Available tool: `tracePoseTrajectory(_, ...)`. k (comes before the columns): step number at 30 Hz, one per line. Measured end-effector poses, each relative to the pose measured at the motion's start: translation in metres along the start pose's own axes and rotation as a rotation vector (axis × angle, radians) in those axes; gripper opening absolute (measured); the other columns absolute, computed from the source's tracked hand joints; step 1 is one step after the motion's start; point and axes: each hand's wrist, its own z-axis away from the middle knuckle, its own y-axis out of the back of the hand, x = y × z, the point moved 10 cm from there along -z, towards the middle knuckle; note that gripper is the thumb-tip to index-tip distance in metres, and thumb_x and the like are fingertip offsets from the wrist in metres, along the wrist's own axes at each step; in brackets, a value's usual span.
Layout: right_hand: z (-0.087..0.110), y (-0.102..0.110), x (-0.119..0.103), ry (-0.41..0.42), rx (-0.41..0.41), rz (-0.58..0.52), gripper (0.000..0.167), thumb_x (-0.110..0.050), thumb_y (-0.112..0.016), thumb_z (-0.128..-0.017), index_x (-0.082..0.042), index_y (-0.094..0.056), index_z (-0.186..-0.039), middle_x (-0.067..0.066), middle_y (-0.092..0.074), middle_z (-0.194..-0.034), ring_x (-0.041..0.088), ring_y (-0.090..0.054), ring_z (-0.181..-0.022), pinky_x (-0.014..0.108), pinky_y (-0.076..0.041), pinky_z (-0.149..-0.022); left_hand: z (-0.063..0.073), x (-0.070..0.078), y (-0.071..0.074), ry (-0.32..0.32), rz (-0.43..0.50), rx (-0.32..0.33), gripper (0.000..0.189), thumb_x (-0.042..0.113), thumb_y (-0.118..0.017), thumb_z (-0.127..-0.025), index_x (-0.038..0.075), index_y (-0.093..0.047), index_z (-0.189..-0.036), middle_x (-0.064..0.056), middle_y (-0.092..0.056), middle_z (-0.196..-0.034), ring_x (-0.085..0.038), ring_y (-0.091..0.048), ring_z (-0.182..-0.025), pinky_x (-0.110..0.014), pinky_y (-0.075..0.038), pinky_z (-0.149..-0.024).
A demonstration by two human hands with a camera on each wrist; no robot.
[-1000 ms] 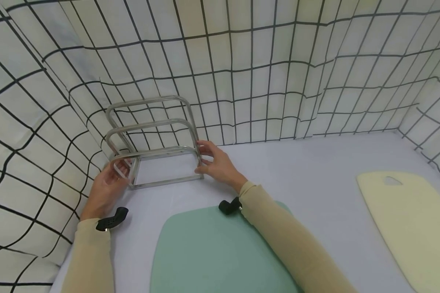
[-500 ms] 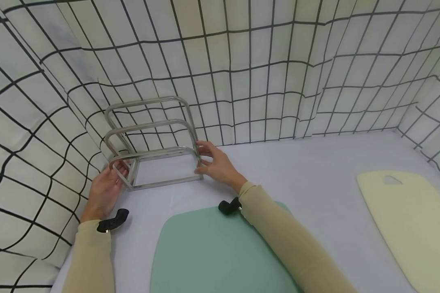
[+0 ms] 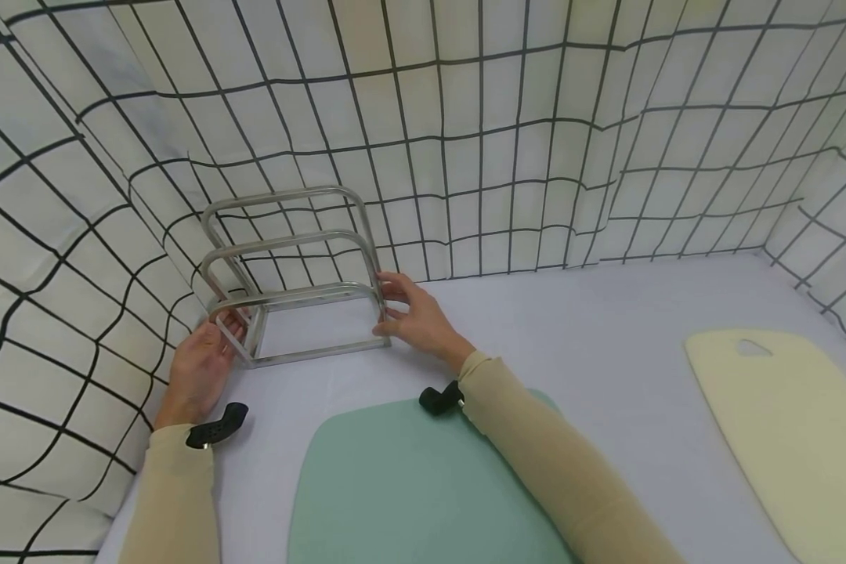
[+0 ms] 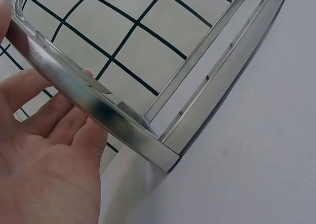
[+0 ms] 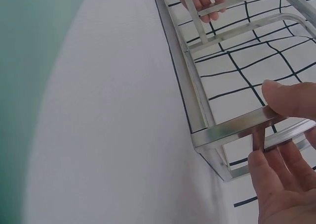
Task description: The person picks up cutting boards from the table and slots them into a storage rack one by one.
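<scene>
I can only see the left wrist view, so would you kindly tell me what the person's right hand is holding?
Observer: The right hand grips the opposite side of the same metal rack that your view shows.

Operator: Thank you; is anything lying on the table in front of the rack?

Observer: Yes, the head view shows a green board there, partly hidden below the right forearm.
</scene>
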Motion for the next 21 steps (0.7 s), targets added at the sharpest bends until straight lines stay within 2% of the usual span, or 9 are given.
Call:
tracePoseTrajectory(4, 0.0017, 0.0004, -0.0010, 0.013, -0.002, 0.002, 0.080, -0.018, -0.083, -0.088, -0.026, -0.041, -0.156, 0.002, -0.049, -0.155, 0.023, -0.050, -0.147, 0.035, -0.050, -0.116, -0.0003, 0.0014, -0.0016, -0.013, 0.016, -0.008, 0.028, 0.011, -0.036, -0.112, 0.012, -0.062, -0.123, 0.002, -0.044, -0.154, -0.007, -0.048, -0.139, -0.015, -0.042, -0.114)
tracePoseTrajectory(6, 0.0026, 0.0015, -0.0001, 0.009, 0.003, 0.022, 0.074, -0.033, -0.079, -0.092, -0.029, -0.042, -0.155, -0.002, -0.051, -0.155, 0.022, -0.050, -0.147, 0.040, -0.048, -0.117, -0.0007, 0.0015, -0.0033, -0.018, 0.026, -0.030, 0.034, 0.011, -0.036, -0.112, 0.013, -0.058, -0.137, 0.003, -0.046, -0.153, -0.007, -0.048, -0.140, -0.015, -0.042, -0.114)
tracePoseTrajectory(8, 0.0031, 0.0028, 0.0012, 0.003, 0.009, 0.048, 0.068, -0.045, -0.073, -0.095, -0.031, -0.042, -0.155, -0.005, -0.053, -0.153, 0.020, -0.050, -0.147, 0.044, -0.046, -0.119, -0.0014, 0.0015, -0.0045, -0.023, 0.037, -0.045, 0.037, 0.011, -0.036, -0.112, 0.014, -0.054, -0.144, 0.003, -0.047, -0.152, -0.007, -0.049, -0.140, -0.015, -0.043, -0.114)
tracePoseTrajectory(10, 0.0030, 0.0038, 0.0032, -0.001, 0.014, 0.073, 0.065, -0.052, -0.067, -0.097, -0.033, -0.042, -0.154, -0.005, -0.055, -0.151, 0.019, -0.050, -0.147, 0.046, -0.045, -0.119, -0.0019, 0.0012, -0.0046, -0.026, 0.043, -0.045, 0.037, 0.011, -0.036, -0.112, 0.013, -0.053, -0.144, 0.004, -0.049, -0.150, -0.007, -0.049, -0.140, -0.015, -0.043, -0.114)
tracePoseTrajectory(17, 0.0030, 0.0059, 0.0042, 0.004, 0.014, 0.068, 0.061, -0.052, -0.062, -0.100, -0.033, -0.043, -0.155, -0.001, -0.057, -0.149, 0.019, -0.050, -0.148, 0.047, -0.046, -0.119, -0.0014, -0.0010, -0.0038, -0.010, -0.005, -0.024, 0.037, 0.015, -0.037, -0.112, 0.015, -0.050, -0.147, 0.005, -0.045, -0.151, -0.007, -0.045, -0.142, -0.014, -0.042, -0.114)
tracePoseTrajectory(21, 0.0034, 0.0074, 0.0022, 0.009, 0.019, 0.060, 0.062, -0.051, -0.063, -0.100, -0.031, -0.043, -0.155, 0.000, -0.058, -0.149, 0.020, -0.050, -0.148, 0.047, -0.046, -0.119, 0.0000, -0.0020, -0.0052, 0.009, -0.036, -0.023, 0.044, 0.020, -0.036, -0.112, 0.012, -0.038, -0.156, 0.000, -0.035, -0.162, -0.006, -0.040, -0.146, -0.017, -0.033, -0.123)
